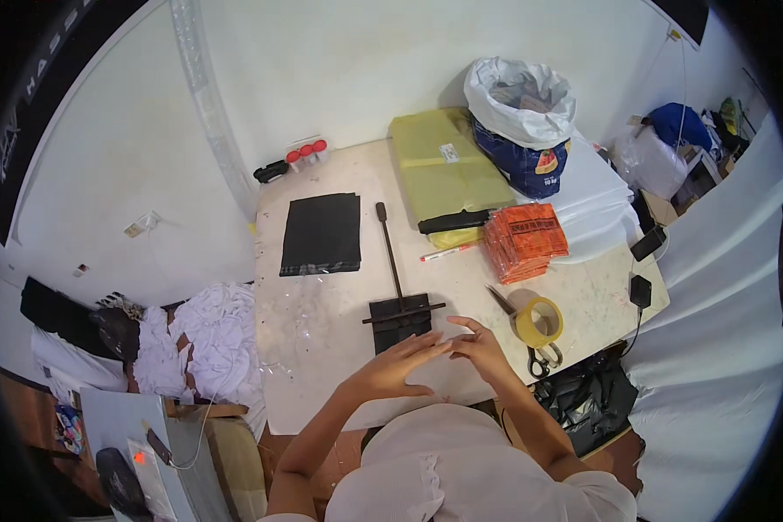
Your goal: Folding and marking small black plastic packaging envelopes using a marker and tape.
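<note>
Above the table's near edge, my left hand (pixel 398 368) is open, its fingers stretched toward the right and its thumb apart. My right hand (pixel 478 348) faces it with slightly bent, spread fingers. The fingertips of both overlap in this view; whether they touch I cannot tell. Neither holds anything visible. Just beyond them lies a black square piece (pixel 400 326), partly hidden by my left hand. A long thin dark rod (pixel 391 257) with a knob at its far end and a crossbar near its close end rests over it. Farther left is a stack of flat black bags (pixel 322 233).
Right on the table (pixel 304 383) are a yellow tape roll (pixel 539 321) lying over scissors (pixel 502 300), an orange packet stack (pixel 524 241), a red-and-white pen (pixel 446 252), a yellow package (pixel 448 178) and a white-and-blue sack (pixel 522 130). Red-capped containers (pixel 307 155) stand at the back left.
</note>
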Demonstrator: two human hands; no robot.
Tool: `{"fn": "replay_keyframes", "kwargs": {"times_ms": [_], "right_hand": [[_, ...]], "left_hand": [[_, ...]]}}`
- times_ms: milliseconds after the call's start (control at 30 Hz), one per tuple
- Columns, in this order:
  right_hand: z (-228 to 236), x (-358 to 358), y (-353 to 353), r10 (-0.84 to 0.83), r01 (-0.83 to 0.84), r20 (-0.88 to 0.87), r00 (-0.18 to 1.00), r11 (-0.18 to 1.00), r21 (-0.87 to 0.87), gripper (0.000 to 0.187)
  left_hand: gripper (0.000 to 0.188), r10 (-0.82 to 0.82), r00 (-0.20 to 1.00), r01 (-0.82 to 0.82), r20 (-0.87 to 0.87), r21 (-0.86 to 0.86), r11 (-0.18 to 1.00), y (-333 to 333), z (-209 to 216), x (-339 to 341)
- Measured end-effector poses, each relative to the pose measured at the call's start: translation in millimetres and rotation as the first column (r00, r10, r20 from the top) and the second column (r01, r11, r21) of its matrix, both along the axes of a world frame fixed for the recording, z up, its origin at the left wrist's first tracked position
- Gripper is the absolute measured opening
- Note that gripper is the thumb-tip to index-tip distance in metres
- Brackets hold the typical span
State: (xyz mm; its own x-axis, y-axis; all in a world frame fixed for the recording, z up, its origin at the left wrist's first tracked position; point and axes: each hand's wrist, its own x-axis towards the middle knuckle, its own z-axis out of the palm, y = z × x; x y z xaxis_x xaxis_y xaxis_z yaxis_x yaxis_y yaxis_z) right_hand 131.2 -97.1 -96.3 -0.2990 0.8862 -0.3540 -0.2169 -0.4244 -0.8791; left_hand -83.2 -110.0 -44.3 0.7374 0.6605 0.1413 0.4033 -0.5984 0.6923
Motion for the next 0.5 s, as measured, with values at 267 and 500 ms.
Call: {"fn": "replay_keyframes", "kwargs": {"times_ms": [267, 500], "right_hand": [[9, -12, 3, -0.148, 0.146, -0.004, 0.989, 0.971, 0.191, 0.014], [3, -37, 10, -0.281, 0.294, -0.093, 0.955, 0.939, 0.182, 0.010]], "left_hand": [[0.035, 0.231, 0.947, -0.204, 0.222, -0.140, 0.969, -13, -22, -29], [0.029, 0.362, 0.879, -0.317, 0.312, -0.186, 0.930, -16, -30, -34]]}}
